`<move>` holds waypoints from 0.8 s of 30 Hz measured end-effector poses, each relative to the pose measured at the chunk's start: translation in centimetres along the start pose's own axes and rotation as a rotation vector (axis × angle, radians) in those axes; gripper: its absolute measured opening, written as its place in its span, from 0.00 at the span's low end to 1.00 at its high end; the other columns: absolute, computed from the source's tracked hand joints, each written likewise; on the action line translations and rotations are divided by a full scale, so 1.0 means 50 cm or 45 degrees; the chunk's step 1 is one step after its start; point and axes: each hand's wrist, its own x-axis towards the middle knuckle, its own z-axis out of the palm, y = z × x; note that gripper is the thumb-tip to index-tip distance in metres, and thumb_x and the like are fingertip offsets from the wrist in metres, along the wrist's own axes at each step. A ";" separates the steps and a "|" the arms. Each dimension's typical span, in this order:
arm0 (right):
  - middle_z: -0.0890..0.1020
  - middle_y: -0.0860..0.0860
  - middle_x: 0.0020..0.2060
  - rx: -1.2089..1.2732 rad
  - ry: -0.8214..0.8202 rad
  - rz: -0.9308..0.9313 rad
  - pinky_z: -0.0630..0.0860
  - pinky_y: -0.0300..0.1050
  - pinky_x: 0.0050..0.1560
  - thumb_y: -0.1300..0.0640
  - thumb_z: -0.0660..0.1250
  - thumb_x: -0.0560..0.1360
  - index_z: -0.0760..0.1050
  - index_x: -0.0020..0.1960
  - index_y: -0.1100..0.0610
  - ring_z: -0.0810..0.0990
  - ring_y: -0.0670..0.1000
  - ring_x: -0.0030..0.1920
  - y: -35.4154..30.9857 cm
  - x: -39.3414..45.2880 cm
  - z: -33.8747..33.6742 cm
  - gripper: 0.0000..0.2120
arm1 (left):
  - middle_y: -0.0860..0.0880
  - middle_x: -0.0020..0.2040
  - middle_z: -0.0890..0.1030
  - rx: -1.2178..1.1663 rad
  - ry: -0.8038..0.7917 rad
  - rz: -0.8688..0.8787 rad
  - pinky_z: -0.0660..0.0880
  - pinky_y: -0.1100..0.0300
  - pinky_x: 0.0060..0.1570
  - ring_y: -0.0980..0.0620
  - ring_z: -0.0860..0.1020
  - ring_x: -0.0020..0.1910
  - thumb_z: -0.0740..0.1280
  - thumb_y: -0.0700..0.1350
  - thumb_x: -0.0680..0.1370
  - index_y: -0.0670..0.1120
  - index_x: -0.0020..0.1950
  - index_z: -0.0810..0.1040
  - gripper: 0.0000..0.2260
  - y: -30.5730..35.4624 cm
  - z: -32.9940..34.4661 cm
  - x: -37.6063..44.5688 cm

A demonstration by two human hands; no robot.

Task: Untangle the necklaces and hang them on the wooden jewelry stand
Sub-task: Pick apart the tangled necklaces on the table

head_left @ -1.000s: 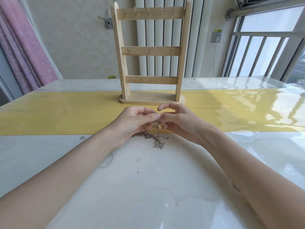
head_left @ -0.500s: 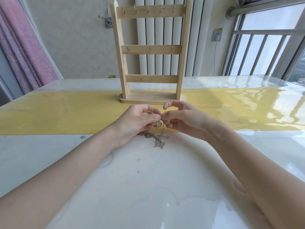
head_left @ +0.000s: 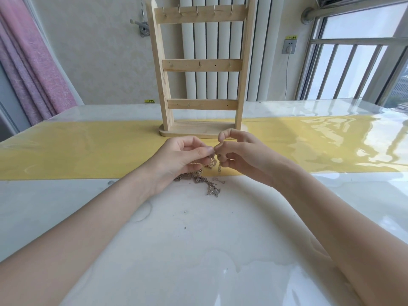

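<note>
**Two hands picking at a knot of necklaces in front of an empty wooden stand**

A head-worn camera looks down at a glossy white bench [head_left: 198, 250] crossed by a yellow runner [head_left: 77, 149]. Two bare forearms reach in from the bottom corners. The left hand [head_left: 183, 157] and right hand [head_left: 238, 153] meet near the centre, fingertips almost touching, each pinching a bit of fine silver-coloured chain lifted off the surface.

Under and just in front of the hands lies the tangle of necklaces [head_left: 203, 181], partly on the runner's near edge and partly on the white surface. Its long axis runs roughly from under the left hand toward the lower right, ending in a small clump nearest the viewer. Short loops hang from the pinching fingers. How many necklaces there are cannot be told.

The wooden jewelry stand [head_left: 201, 69] is upright just beyond the hands, with three crossbars of small hooks, all bare. Nothing has been hung yet.

Likely risks: pulling the two pinched strands apart too hard could tighten the knot or snap a thin link. Lifting the whole clump could drag loose ends across the slick surface into fresh snags.
</note>
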 end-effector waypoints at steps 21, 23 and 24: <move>0.74 0.51 0.31 0.179 0.055 -0.057 0.72 0.37 0.34 0.74 0.61 0.75 0.69 0.46 0.58 0.71 0.47 0.30 0.005 0.002 0.009 0.12 | 0.52 0.35 0.78 0.088 0.111 0.048 0.71 0.68 0.32 0.58 0.74 0.31 0.69 0.35 0.74 0.46 0.43 0.76 0.07 -0.004 0.020 0.002; 0.74 0.51 0.32 0.176 0.052 -0.056 0.72 0.37 0.34 0.74 0.62 0.75 0.69 0.47 0.58 0.72 0.47 0.30 0.005 0.001 0.009 0.11 | 0.53 0.35 0.79 -0.001 0.124 0.017 0.72 0.68 0.33 0.60 0.75 0.33 0.68 0.34 0.74 0.46 0.43 0.76 0.07 -0.002 0.020 0.001; 0.74 0.52 0.32 0.176 0.048 -0.054 0.72 0.37 0.34 0.73 0.62 0.75 0.70 0.48 0.58 0.73 0.47 0.30 0.004 0.001 0.009 0.11 | 0.54 0.34 0.78 -0.051 0.132 0.001 0.72 0.68 0.33 0.60 0.75 0.33 0.68 0.34 0.74 0.46 0.44 0.76 0.07 -0.001 0.019 0.001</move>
